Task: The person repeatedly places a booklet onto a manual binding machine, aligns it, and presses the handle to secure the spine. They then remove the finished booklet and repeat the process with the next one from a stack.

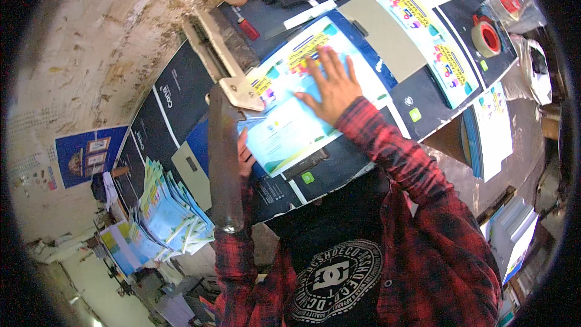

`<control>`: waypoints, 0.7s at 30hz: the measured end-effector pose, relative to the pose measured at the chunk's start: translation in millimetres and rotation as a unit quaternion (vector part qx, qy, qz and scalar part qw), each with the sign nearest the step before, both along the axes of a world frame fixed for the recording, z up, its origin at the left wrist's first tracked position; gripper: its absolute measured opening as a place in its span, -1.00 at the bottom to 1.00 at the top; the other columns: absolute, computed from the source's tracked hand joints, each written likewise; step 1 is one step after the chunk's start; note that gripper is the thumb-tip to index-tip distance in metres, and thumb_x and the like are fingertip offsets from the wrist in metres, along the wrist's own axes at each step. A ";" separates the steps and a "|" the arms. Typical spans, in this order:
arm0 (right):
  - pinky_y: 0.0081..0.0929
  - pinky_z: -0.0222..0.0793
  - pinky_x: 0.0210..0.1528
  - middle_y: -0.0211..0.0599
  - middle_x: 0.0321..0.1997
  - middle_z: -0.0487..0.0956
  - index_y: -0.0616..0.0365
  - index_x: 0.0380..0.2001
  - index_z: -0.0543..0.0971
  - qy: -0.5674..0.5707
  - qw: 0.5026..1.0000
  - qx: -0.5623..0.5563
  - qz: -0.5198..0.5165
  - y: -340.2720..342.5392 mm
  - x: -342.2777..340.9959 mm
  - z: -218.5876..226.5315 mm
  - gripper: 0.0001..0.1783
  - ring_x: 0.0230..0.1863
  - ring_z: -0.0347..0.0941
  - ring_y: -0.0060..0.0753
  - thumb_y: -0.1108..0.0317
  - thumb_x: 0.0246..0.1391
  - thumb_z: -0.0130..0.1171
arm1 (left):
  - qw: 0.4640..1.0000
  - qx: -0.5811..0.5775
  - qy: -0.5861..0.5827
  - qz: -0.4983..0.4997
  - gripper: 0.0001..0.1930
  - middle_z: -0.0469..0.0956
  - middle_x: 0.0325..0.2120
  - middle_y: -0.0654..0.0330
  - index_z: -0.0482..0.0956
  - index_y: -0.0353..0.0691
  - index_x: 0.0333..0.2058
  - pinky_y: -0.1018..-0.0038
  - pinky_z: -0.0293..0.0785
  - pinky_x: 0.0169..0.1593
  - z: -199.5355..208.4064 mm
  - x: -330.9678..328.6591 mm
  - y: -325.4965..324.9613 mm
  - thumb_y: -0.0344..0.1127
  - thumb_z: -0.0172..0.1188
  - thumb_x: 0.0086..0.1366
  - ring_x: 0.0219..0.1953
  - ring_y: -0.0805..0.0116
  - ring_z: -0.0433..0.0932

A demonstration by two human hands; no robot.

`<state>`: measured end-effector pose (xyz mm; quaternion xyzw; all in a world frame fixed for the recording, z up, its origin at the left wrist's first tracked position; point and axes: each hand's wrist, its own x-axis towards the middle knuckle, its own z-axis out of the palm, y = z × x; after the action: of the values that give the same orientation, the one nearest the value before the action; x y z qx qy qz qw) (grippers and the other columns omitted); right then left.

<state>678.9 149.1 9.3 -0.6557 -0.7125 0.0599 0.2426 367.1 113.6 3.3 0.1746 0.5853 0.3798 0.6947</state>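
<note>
My right hand (334, 86) lies flat on a colourful printed cover sheet (289, 139), its fingers spread. The sheet is mostly white, pale blue and green, and rests on a dark work board with a blue strip along its far side. At the sheet's left edge are the fingers of my left hand (244, 154), stretched out against the paper. A long brown metal bar (225, 169) hides the rest of that hand. The bar stands beside a cream-coloured clamp-like piece (223, 63), whose near end overlaps the sheet's left side.
More printed sheets (445, 63) lie to the right, near a roll of red tape (486, 37). A red-handled tool (248, 28) lies at the back. Fanned printed booklets (166, 212) are piled at the lower left. A paper stack (491, 133) stands beyond the board's right edge.
</note>
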 end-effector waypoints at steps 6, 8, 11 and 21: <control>0.14 -0.16 0.43 -0.01 0.43 0.14 0.03 0.31 0.28 -0.060 0.998 -0.018 0.013 6.7 41.5 4.2 -0.13 0.46 -0.01 0.02 -0.35 0.11 -0.01 | 1.000 0.002 0.023 0.004 -0.65 0.62 -0.08 0.15 0.51 -0.22 0.00 0.28 0.52 0.05 -4.5 38.7 3.5 -0.14 0.15 0.35 -0.03 0.28 0.60; 0.13 -0.17 0.43 -0.01 0.43 0.14 0.02 0.31 0.28 -0.060 0.998 -0.007 0.006 9.0 37.3 1.7 -0.13 0.46 -0.01 0.02 -0.35 0.11 -0.01 | 1.000 -0.002 -0.011 -0.010 -0.62 0.62 -0.07 0.14 0.49 -0.22 0.01 0.27 0.53 0.05 -2.4 28.8 8.1 -0.12 0.17 0.33 -0.03 0.27 0.60; 0.15 -0.19 0.43 0.03 0.43 0.14 0.05 0.32 0.27 -0.066 0.998 -0.010 0.001 7.1 25.0 1.7 -0.13 0.46 -0.01 0.03 -0.33 0.12 -0.01 | 0.999 -0.002 0.002 -0.036 -0.59 0.61 -0.06 0.15 0.49 -0.19 0.01 0.29 0.55 0.02 0.8 22.4 10.0 -0.06 0.20 0.30 -0.03 0.27 0.61; 0.19 -0.19 0.42 0.00 0.44 0.14 0.08 0.31 0.29 -0.067 0.998 -0.014 0.013 13.5 31.7 5.4 -0.13 0.46 -0.02 0.05 -0.31 0.10 0.04 | 0.999 -0.029 0.030 0.004 -0.59 0.61 -0.08 0.13 0.48 -0.23 0.02 0.29 0.57 -0.04 -28.3 18.9 13.7 -0.09 0.17 0.31 -0.07 0.28 0.61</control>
<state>710.6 162.6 14.6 -0.6521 -0.7347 0.0289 0.1849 386.1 127.3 -24.9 0.1639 0.6175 0.3602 0.6798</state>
